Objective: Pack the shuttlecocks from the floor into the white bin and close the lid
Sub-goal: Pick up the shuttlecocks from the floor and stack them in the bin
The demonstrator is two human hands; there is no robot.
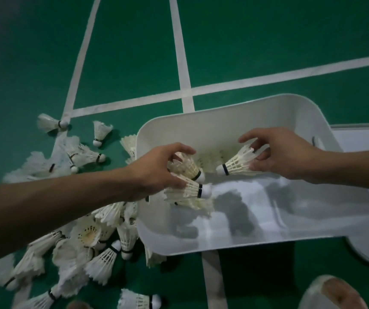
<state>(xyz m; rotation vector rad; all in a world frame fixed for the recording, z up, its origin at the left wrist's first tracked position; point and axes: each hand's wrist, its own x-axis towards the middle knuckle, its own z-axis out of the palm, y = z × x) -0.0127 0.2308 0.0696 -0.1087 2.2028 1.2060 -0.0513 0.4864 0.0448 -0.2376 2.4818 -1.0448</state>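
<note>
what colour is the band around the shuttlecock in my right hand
Black, just behind the white cork of the shuttlecock; the head view shows it.

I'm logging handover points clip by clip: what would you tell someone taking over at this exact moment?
Left hand: grips at least two held shuttlecocks over the white bin.
Right hand: pinches a single shuttlecock by its feathers, also over the bin.
Bin: open, its bottom mostly bare. The lid lies on the floor at its right side.
Done: very little packed.
Left: drop these in, gather the floor pile left of the bin, then close the lid.
</note>
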